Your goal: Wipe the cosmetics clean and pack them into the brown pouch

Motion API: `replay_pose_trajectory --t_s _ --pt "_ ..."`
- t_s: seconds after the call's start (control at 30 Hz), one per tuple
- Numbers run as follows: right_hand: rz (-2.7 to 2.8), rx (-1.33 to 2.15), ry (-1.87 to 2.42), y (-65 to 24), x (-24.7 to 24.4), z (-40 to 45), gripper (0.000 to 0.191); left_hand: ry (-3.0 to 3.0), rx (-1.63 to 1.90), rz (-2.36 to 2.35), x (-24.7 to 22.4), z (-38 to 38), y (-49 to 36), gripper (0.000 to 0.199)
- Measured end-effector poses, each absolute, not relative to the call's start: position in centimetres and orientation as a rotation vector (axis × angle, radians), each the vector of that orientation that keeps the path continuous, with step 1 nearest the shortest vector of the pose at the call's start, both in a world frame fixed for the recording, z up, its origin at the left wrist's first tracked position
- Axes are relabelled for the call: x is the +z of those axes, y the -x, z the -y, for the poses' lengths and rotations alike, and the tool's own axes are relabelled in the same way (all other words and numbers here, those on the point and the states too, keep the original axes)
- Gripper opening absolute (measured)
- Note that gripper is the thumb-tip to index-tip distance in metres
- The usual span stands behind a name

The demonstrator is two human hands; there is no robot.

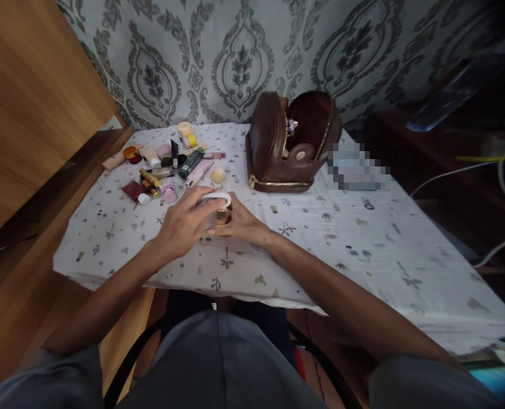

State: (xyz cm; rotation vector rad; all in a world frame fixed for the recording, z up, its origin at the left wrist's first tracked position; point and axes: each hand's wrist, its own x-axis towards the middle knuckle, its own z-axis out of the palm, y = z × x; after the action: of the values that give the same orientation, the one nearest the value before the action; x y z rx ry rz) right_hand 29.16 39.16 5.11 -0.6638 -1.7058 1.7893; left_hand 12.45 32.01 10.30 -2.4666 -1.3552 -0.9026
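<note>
My left hand [186, 220] is closed around a white, round-edged object [218, 196] whose kind I cannot make out; fingers cover most of it. Just to the right, my right hand [246, 221] curls around a small bottle with a gold cap [222, 216], its body largely hidden by fingers. Both hands meet above the tablecloth near the table's middle. Beyond them lies a small round pale-yellow container [217, 175]. A lilac tube [198, 172] and a dark green bottle [191, 162] rest close by, ahead of my left hand.
Several cosmetics, among them a red jar with an amber lid [132, 154], are spread over the table's left side. A brown handbag [267, 145] stands unzipped at the back. A blurred-out item [357, 167] lies right of it. A wooden panel [34, 85] borders the left.
</note>
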Motion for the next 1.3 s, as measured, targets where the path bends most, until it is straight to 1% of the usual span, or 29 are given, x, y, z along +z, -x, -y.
replay_pose_trajectory --t_s 0.13,0.3,0.37,0.53,0.63,0.7,0.83,1.07,1.3 --pt "1.616 1.972 0.457 -29.4 5.5 -39.1 0.096 2.495 -1.031 1.397 10.6 -33.3 -11.8 0.039" --pt "1.655 2.003 0.449 -29.7 5.7 -39.1 0.111 2.506 -1.092 1.419 10.8 -33.9 -11.5 0.037" --pt "1.704 2.002 0.460 -29.8 5.8 -39.1 0.112 2.523 -1.115 1.427 11.1 -33.8 -11.5 0.036" --pt "1.756 1.954 0.558 -29.8 6.3 -39.2 0.099 2.505 -1.160 1.492 12.3 -33.3 -11.5 0.029" --pt "1.705 1.982 0.579 -29.7 6.3 -39.2 0.094 2.490 -1.129 1.462 12.6 -33.3 -11.4 0.028" --pt "1.672 2.027 0.569 -29.7 6.2 -39.2 0.097 2.481 -1.096 1.437 12.5 -33.4 -11.3 0.029" --pt "1.651 2.074 0.517 -29.7 5.8 -39.2 0.112 2.468 -1.043 1.436 12.0 -33.8 -11.3 0.032" --pt "1.688 2.010 0.556 -29.6 5.8 -39.1 0.091 2.450 -0.934 1.406 11.7 -33.7 -11.3 0.033" --pt "1.659 1.875 0.735 -29.6 6.0 -39.7 0.076 2.481 -0.793 1.319 11.2 -31.9 -11.5 0.036"
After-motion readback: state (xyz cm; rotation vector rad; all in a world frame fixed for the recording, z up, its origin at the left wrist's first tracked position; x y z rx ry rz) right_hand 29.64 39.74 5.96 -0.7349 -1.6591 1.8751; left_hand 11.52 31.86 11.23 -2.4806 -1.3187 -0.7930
